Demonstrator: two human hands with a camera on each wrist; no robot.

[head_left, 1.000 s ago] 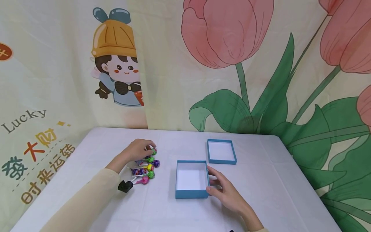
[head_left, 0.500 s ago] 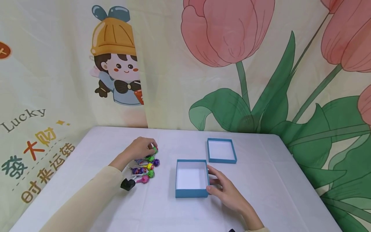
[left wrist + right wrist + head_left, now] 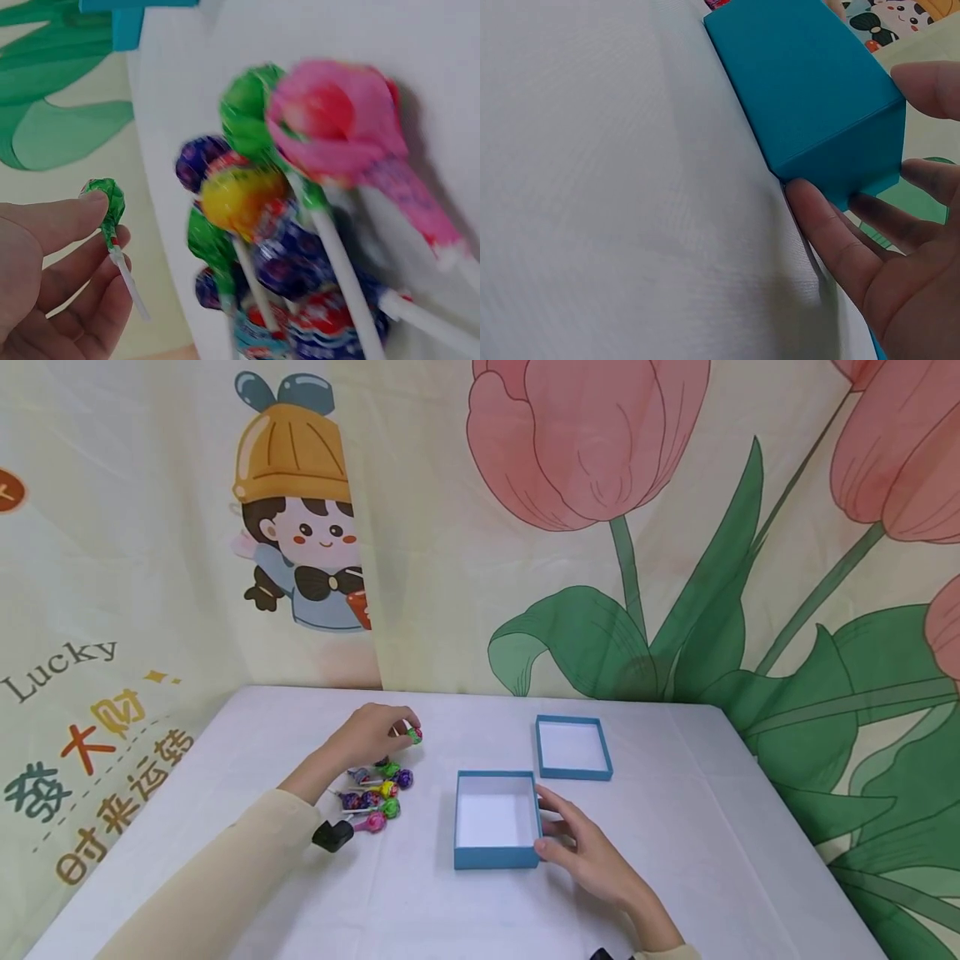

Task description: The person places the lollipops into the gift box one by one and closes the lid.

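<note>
In the left wrist view my left hand (image 3: 52,277) pinches a green-wrapped lollipop (image 3: 112,206) between thumb and fingers, its white stick pointing down. The head view has this hand (image 3: 371,732) just beyond a group of lollipops (image 3: 388,790) lying on the table, wrapped in green, purple, yellow and pink. An open-topped blue box (image 3: 497,858) with a white inside stands at the middle. My right hand (image 3: 588,852) rests against the box's right side, thumb at the near corner. In the right wrist view its fingers spread loosely along the blue wall (image 3: 810,82).
A shallow blue lid (image 3: 575,774), white inside, lies behind the box to the right. White cloth (image 3: 420,902) covers the table. A curtain with printed tulips (image 3: 588,443) hangs along the back edge. A black wrist device (image 3: 333,836) sits under the left sleeve, close to the pink lollipop.
My left hand has lifted the green lollipop away from the group, moving slightly up and to the right. The right hand and the box have stayed in place.
</note>
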